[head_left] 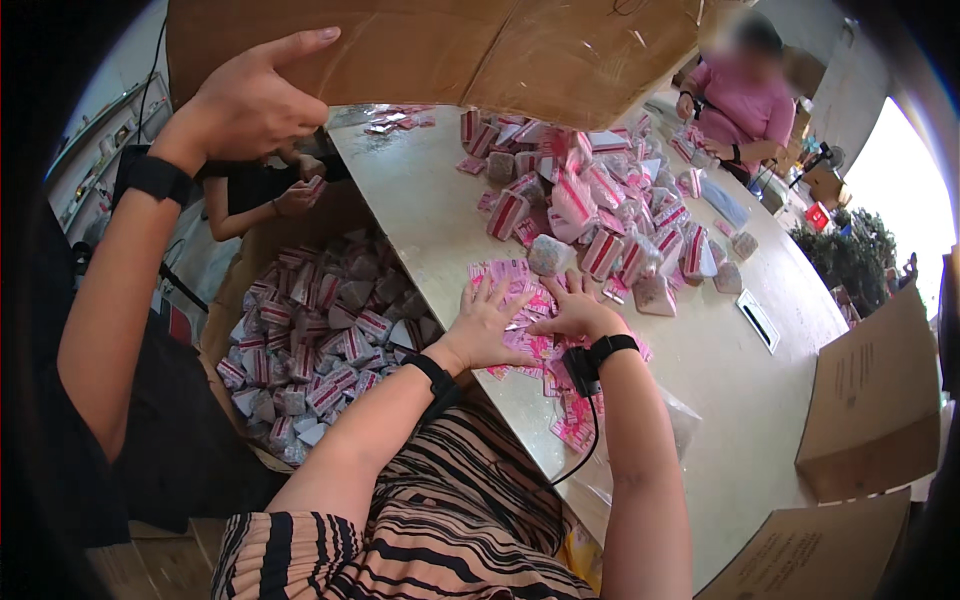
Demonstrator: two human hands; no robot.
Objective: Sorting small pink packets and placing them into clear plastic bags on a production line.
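My left hand (487, 328) lies flat with spread fingers on a layer of small pink printed packets (575, 428) at the table's near edge. Beside it, my right hand (580, 310) is also open, its fingers spread over the same pink packets. Neither hand grips anything. Just beyond my fingertips a heap of clear-wrapped wedge-shaped packages (605, 250) with pink and white labels covers part of the table. One rounded, speckled wrapped piece (549, 255) sits closest to my right fingers.
A co-worker's hand (255, 95) is at a tilted cardboard box (420, 60) above the table; blurred packages are under its edge. A large carton (222, 300) of similar packages stands left. Another person holds a packet behind it. Someone in pink (740, 100) handles packages across the table (740, 400).
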